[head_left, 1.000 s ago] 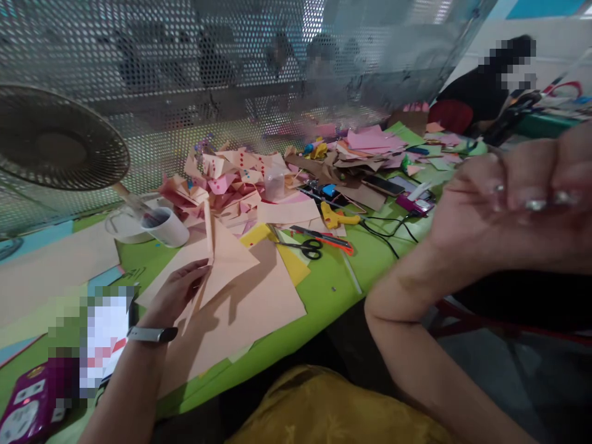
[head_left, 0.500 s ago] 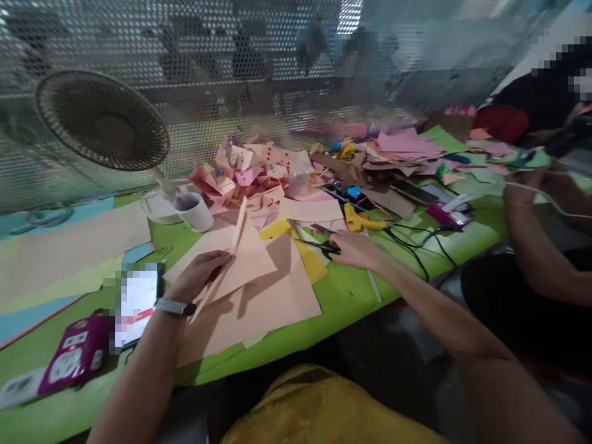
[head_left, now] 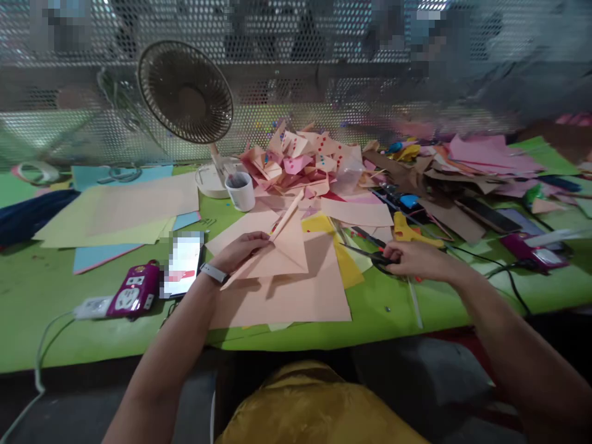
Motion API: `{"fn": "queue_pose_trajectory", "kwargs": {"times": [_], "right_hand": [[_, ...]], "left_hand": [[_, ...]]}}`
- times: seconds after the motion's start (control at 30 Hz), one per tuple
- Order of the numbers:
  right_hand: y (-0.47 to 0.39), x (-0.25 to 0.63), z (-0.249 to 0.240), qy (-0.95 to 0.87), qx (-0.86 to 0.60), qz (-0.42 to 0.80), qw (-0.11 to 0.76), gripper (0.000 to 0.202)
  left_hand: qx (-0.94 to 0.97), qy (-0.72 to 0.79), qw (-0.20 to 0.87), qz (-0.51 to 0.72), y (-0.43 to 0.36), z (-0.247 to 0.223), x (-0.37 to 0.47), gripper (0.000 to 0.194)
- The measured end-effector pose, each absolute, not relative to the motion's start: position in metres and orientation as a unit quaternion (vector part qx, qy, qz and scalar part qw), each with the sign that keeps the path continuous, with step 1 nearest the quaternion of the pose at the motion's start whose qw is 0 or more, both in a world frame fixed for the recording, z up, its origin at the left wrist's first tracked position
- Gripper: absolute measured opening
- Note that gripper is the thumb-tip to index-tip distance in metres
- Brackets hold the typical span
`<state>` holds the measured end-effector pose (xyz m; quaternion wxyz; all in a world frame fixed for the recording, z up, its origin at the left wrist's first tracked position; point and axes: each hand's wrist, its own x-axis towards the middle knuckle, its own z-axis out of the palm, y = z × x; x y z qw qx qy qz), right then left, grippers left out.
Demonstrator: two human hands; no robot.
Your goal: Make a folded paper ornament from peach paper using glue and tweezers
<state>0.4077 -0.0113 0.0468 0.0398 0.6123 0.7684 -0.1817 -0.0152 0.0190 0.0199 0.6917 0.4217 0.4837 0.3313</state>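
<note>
My left hand (head_left: 245,248) is closed on the edge of a folded peach paper (head_left: 282,256), which is lifted over a larger flat peach sheet (head_left: 296,302). The paper's narrow rolled-looking edge points up and away. On the right, my right hand (head_left: 411,259) grips the handles of black scissors (head_left: 382,259); their blades point left and appear parted. A yellow glue gun (head_left: 411,229) lies just behind that hand, and a yellow paper piece (head_left: 349,265) sits between the hands.
A fan (head_left: 192,102) and a white cup (head_left: 241,194) stand behind my left hand. Cut and folded papers (head_left: 296,160) are heaped at the back. A phone (head_left: 185,265) and a purple power strip (head_left: 135,290) lie left; another purple strip (head_left: 531,251) with cables lies right.
The view has swung, so the table things appear shifted to the right. My right hand has drawn the scissors slightly away from the yellow paper; my left hand still holds the folded paper.
</note>
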Motion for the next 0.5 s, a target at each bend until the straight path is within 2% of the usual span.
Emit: {"fn": "queue_pose_trajectory", "kwargs": {"times": [0.13,0.33,0.5], "right_hand": [[-0.02,0.423,0.056,0.698,0.626,-0.347,0.019,0.02],[-0.034,0.403,0.059,0.638,0.575,-0.5,-0.109,0.038],[-0.047,0.352,0.046,0.588,0.521,-0.614,-0.077,0.051]], "left_hand": [[0.407,0.465,0.705,0.348,0.017,0.024,-0.012,0.028],[0.409,0.472,0.706,0.334,0.016,0.032,-0.011,0.027],[0.411,0.47,0.702,0.341,0.014,0.034,-0.012,0.025]]}}
